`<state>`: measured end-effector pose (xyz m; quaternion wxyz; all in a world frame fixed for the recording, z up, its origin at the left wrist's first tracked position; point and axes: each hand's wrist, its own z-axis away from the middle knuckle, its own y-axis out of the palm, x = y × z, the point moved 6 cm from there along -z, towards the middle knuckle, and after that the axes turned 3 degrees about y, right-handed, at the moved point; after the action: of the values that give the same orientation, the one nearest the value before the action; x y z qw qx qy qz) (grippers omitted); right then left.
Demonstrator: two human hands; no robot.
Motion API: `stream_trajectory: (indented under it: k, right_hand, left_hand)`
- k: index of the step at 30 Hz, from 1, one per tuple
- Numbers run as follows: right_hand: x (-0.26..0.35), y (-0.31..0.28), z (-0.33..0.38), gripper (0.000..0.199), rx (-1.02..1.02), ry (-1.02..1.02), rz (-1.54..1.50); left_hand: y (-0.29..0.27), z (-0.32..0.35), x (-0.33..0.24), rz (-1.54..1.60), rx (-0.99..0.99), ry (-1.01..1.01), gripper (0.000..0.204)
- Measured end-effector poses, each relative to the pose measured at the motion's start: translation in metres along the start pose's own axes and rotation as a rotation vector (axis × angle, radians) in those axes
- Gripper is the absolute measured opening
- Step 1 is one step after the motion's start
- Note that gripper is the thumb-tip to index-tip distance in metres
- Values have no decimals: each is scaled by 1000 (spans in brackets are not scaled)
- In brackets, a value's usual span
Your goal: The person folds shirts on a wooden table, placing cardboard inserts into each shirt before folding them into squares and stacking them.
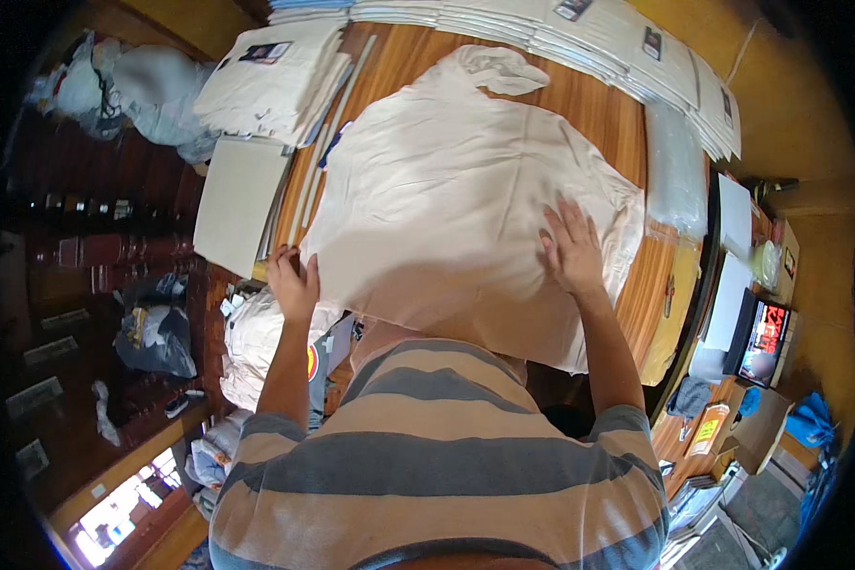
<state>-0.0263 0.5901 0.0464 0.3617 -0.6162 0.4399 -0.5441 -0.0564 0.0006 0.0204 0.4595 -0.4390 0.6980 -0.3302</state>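
Observation:
A cream-coloured cloth garment (446, 190) lies spread over a wooden table, lightly creased, its narrow far end bunched and twisted. Its near edge hangs over the table's front, close to my body. Flat on the right half of the cloth rests my right hand (572, 252), fingers spread. My left hand (293, 282) is at the garment's near left edge, fingers bent a little and thumb apart; nothing shows in its grasp.
Folded pale garments (275, 81) are stacked at the far left, above a grey-beige board (240, 199). Long thin strips (337, 123) lie beside the cloth. More folded stacks (598, 43) line the back. Clear plastic bags (675, 171) and scissors (670, 296) are on the right, near a lit screen (765, 337).

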Motion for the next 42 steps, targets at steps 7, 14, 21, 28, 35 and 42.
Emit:
stream_trajectory:
  k: [7,14,21,28,35,42]
  right_hand:
    - [-30,-6,25,62,-121,399,271]
    - [-25,-8,94,66,-66,457,292]
    - [15,-5,43,53,-134,178,26]
    - [-82,-31,-60,55,-267,359,-16]
    - [-71,-1,-89,68,-186,284,98]
    - [-122,-1,-99,82,-87,521,155]
  left_hand:
    - [-26,-14,-4,-57,123,26,59]
    - [-30,14,6,0,313,116,58]
    - [32,-100,-136,304,321,470,56]
    - [122,-173,-132,-32,369,405,64]
    - [141,-206,-198,-14,512,512,65]
    - [212,-300,-221,-248,514,397,64]
